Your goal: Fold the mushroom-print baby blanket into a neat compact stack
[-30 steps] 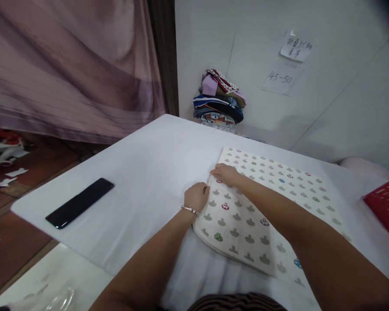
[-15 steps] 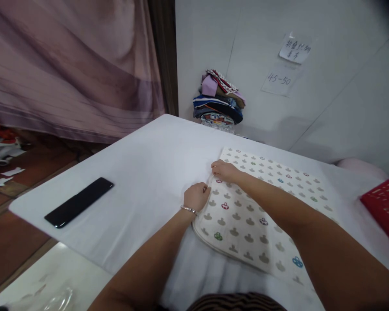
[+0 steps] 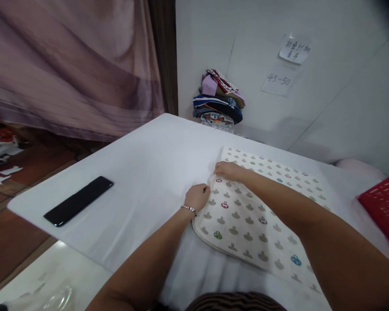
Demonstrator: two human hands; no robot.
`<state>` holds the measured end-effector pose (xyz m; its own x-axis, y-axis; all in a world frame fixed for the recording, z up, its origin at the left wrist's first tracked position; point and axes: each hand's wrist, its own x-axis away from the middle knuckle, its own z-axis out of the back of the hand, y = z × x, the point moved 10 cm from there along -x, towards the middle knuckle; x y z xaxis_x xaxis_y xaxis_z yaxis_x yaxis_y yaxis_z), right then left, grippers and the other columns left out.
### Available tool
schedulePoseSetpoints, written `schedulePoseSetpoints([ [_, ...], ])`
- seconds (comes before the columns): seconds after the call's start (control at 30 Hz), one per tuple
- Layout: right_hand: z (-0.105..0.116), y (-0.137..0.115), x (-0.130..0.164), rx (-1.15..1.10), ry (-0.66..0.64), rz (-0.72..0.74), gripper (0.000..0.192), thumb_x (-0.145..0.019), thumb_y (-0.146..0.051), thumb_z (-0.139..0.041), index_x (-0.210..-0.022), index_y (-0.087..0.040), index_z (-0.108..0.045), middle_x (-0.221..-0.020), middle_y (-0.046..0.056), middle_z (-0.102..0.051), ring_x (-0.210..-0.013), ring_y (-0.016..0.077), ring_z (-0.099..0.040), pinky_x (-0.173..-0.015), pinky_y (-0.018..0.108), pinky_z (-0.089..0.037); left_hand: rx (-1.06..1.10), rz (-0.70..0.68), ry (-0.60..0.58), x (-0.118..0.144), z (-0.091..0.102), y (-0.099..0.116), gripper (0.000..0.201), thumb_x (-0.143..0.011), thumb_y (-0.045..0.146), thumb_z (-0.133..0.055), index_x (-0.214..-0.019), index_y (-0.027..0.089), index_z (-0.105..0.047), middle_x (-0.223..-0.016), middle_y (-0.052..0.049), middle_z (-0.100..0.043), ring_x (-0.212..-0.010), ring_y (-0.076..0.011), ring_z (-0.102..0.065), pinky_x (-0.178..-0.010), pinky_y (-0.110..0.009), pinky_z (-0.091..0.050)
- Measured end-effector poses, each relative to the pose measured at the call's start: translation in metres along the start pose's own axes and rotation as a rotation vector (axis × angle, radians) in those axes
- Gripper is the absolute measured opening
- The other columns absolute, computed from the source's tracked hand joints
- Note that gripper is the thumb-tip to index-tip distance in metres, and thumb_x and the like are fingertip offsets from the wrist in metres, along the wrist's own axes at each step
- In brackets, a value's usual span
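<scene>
A cream cloth [image 3: 246, 216] printed with grey, green, red and blue mushroom shapes lies folded in layers on the white table [image 3: 142, 172]. My left hand [image 3: 197, 196], with a bracelet at the wrist, is closed on the cloth's left edge. Farther up that same edge, my right hand [image 3: 227, 170] pinches the cloth, its forearm crossing over the printed surface. Both hands' fingertips are partly hidden. The edge between the hands looks slightly raised.
A black phone-like slab [image 3: 79, 201] lies on the table's left side. Folded clothes [image 3: 218, 101] are stacked by the wall behind. At the right edge stands a red plastic basket [image 3: 384, 207]. A pink curtain [image 3: 74, 65] hangs at the left.
My right hand has shifted slightly to the right along the cloth's edge. My left hand keeps nearly the same place and grip.
</scene>
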<state>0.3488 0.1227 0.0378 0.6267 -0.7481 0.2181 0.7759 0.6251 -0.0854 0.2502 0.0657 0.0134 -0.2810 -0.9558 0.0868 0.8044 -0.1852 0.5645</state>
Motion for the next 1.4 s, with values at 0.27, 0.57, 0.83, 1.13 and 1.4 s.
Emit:
schedulePoseSetpoints([
  [0.27, 0.0, 0.005, -0.01, 0.071, -0.115, -0.108, 0.026, -0.086, -0.018, -0.046, -0.098, -0.024, -0.068, -0.111, 0.006, -0.064, -0.098, 0.0207, -0.058, -0.071, 0.027, -0.042, -0.099, 0.024, 0.004, 0.0, 0.003, -0.002, 0.033, -0.088, 0.032, -0.038, -0.077, 0.021, -0.068, -0.084, -0.005, -0.07, -0.078, -0.0182, -0.061, -0.063, -0.027, -0.038],
  [0.57, -0.002, 0.0, -0.031, 0.103, -0.208, -0.225, 0.021, -0.077, -0.015, -0.056, -0.086, -0.021, -0.073, -0.096, 0.008, -0.071, -0.091, 0.0236, -0.062, -0.066, 0.028, -0.045, -0.114, -0.002, -0.029, 0.0, 0.0, 0.001, 0.033, -0.088, 0.034, -0.04, -0.079, 0.022, -0.069, -0.086, -0.005, -0.07, -0.083, -0.0184, -0.062, -0.068, -0.028, -0.041],
  [0.83, -0.006, -0.003, -0.04, 0.116, -0.222, -0.213, 0.026, -0.075, -0.013, -0.058, -0.096, -0.021, -0.071, -0.104, 0.01, -0.068, -0.096, 0.024, -0.061, -0.07, 0.028, -0.046, -0.227, 0.038, 0.014, -0.001, 0.006, -0.002, 0.029, -0.086, 0.031, -0.042, -0.084, 0.02, -0.069, -0.088, -0.008, -0.069, -0.084, -0.0215, -0.063, -0.068, -0.03, -0.043],
  [1.13, -0.009, -0.002, -0.035, 0.132, -0.227, -0.202, 0.027, -0.079, -0.015, -0.054, -0.099, -0.024, -0.07, -0.113, 0.008, -0.064, -0.1, 0.0237, -0.06, -0.069, 0.028, -0.045, -0.211, 0.048, 0.021, -0.003, 0.004, -0.007, 0.028, -0.087, 0.032, -0.04, -0.09, 0.019, -0.065, -0.095, -0.009, -0.067, -0.086, -0.0213, -0.062, -0.071, -0.031, -0.045],
  [1.4, -0.008, -0.004, -0.037, 0.146, -0.238, -0.184, 0.024, -0.075, -0.015, -0.057, -0.094, -0.023, -0.069, -0.108, 0.007, -0.064, -0.092, 0.0211, -0.06, -0.063, 0.025, -0.042, -0.142, 0.063, -0.023, -0.005, 0.001, -0.009, 0.024, -0.084, 0.033, -0.046, -0.089, 0.021, -0.066, -0.093, -0.007, -0.068, -0.087, -0.0213, -0.062, -0.071, -0.03, -0.044],
])
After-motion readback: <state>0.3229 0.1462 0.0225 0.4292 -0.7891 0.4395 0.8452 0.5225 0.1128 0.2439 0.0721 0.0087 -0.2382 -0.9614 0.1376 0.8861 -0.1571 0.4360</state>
